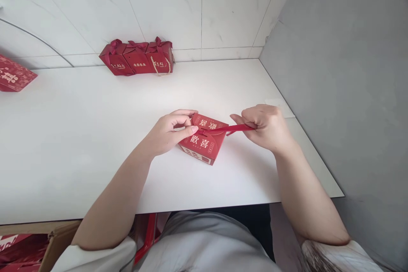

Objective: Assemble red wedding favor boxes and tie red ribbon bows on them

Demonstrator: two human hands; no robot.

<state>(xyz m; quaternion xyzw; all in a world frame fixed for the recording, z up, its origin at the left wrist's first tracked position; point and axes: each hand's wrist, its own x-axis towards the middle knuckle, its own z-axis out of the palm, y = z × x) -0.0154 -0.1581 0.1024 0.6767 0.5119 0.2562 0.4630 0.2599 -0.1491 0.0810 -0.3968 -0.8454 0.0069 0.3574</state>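
Observation:
A small red box [204, 142] with pale printed characters stands on the white table, turned at a slant. My left hand [170, 131] holds its left side, the thumb on top near the slot at the middle and the fingers curled behind. From that slot a red ribbon [234, 128] stretches to the right, pulled taut. Its far end is gripped in my closed right hand [263, 127], which is just off the box's right side. A short loose ribbon end hangs by the box's right corner.
Three red boxes with bows [137, 60] stand in a row against the tiled wall. Another red box [17, 74] is at the far left. A grey wall borders the table [79, 136] on the right. Below its front edge, a cardboard box [60, 238] holds red items.

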